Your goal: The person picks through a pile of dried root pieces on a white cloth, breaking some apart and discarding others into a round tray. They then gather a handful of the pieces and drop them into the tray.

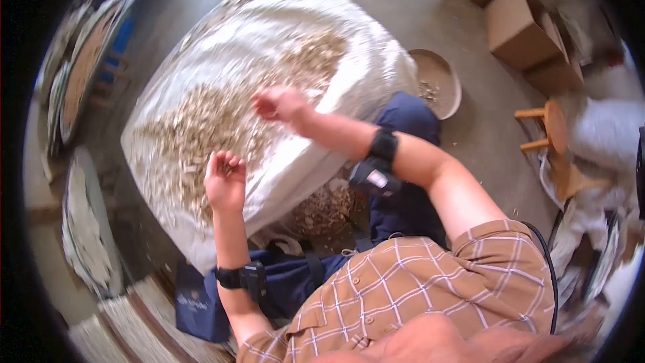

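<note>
A broad white woven sheet [269,195] lies in front of me, raised off the floor, with a spread of small pale-brown dried pieces [201,117] that look like chips or slices. Over the near left part of the pile is my left hand [226,185], palm up, its fingers curled around a few of these pieces. My right hand [281,104] is above the middle of the sheet, fingers bent inward and slightly blurred; what they hold, if anything, is hidden. Each wrist wears a black strap with a small device.
Beyond my right knee a round shallow basket [440,84] holds a few pieces. Below the sheet's near edge sits another heap of pieces [326,208]. Cardboard boxes [521,27] and a wooden stool [554,126] stand at right. Filled sacks [91,228] line the left side.
</note>
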Demonstrator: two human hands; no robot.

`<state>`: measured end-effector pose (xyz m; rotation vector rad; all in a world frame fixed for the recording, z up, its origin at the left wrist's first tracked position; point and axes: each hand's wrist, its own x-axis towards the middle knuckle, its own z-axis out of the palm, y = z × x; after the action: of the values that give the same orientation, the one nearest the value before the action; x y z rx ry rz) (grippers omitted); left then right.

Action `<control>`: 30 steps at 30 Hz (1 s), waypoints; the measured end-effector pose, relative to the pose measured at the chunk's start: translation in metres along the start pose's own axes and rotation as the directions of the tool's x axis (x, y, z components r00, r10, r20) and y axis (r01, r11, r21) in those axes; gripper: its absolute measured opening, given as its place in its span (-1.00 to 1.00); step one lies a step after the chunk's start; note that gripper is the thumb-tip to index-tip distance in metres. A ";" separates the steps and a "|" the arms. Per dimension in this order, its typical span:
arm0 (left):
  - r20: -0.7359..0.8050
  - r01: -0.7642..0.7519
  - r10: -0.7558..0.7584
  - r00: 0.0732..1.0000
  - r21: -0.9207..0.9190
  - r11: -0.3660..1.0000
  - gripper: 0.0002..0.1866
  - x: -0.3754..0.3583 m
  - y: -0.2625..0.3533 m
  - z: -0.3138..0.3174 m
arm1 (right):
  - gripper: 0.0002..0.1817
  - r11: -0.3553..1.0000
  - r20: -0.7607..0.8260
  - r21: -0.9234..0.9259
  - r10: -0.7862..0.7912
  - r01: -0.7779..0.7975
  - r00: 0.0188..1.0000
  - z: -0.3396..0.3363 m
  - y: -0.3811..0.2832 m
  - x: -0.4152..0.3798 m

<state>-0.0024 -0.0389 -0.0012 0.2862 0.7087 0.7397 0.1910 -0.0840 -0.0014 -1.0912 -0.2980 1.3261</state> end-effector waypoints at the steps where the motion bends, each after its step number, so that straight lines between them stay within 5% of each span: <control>1: 0.030 0.025 -0.026 0.999 0.019 0.999 -0.77 0.008 -0.006 0.014 | -0.72 0.997 -0.011 0.075 0.012 -0.011 1.000 0.008 0.000 -0.004; 4: 0.087 -0.228 0.235 0.968 -0.087 0.970 -0.78 0.013 -0.025 0.058 | -0.67 0.946 -0.019 0.326 0.006 0.001 1.000 0.024 0.000 -0.013; 6: 0.091 -0.414 0.410 0.908 0.029 0.910 -0.76 0.012 -0.044 0.099 | -0.67 0.900 -0.013 0.435 -0.019 0.023 1.000 0.027 -0.005 -0.021; 7: 0.123 -0.554 0.541 0.832 0.256 0.792 -0.74 0.020 -0.054 0.108 | -0.67 0.847 -0.010 0.525 -0.089 0.081 0.996 0.027 -0.007 -0.023; 11: 0.237 -0.647 0.619 0.749 0.468 0.603 -0.69 0.029 -0.080 0.123 | -0.72 0.681 -0.052 0.718 -0.155 0.145 0.987 0.022 -0.013 -0.022; 15: 0.398 -0.602 0.495 0.773 0.706 0.372 -0.58 0.028 -0.083 0.134 | -0.74 0.632 -0.071 0.762 -0.131 0.139 0.989 0.006 -0.008 -0.006; 16: 0.506 -0.709 0.544 0.669 0.654 0.264 -0.56 0.035 -0.086 0.133 | -0.75 0.607 -0.034 0.787 -0.137 0.111 0.990 0.002 -0.010 -0.007; 18: 0.500 -0.688 0.479 0.722 0.593 0.418 -0.51 0.016 -0.084 0.146 | -0.76 0.554 0.077 0.833 -0.144 0.016 0.987 0.009 -0.014 -0.006; 20: 0.575 -0.785 0.553 0.602 0.300 0.543 -0.49 0.020 -0.081 0.150 | -0.84 0.491 0.054 0.869 0.032 -0.063 0.998 0.014 -0.033 -0.014; 22: 0.513 -0.726 0.578 0.635 0.139 0.673 -0.46 0.013 -0.073 0.155 | -0.85 0.458 0.057 0.886 0.038 -0.068 0.998 0.018 -0.041 -0.020; 30: 0.458 -0.475 0.515 0.725 -0.209 0.855 -0.38 0.005 -0.032 0.148 | -0.75 0.318 0.088 0.946 -0.057 -0.066 0.995 -0.023 -0.088 -0.030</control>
<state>0.1174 -0.0576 0.0902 0.5886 0.0886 1.1487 0.2540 -0.1091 0.0658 0.0384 0.4336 1.2365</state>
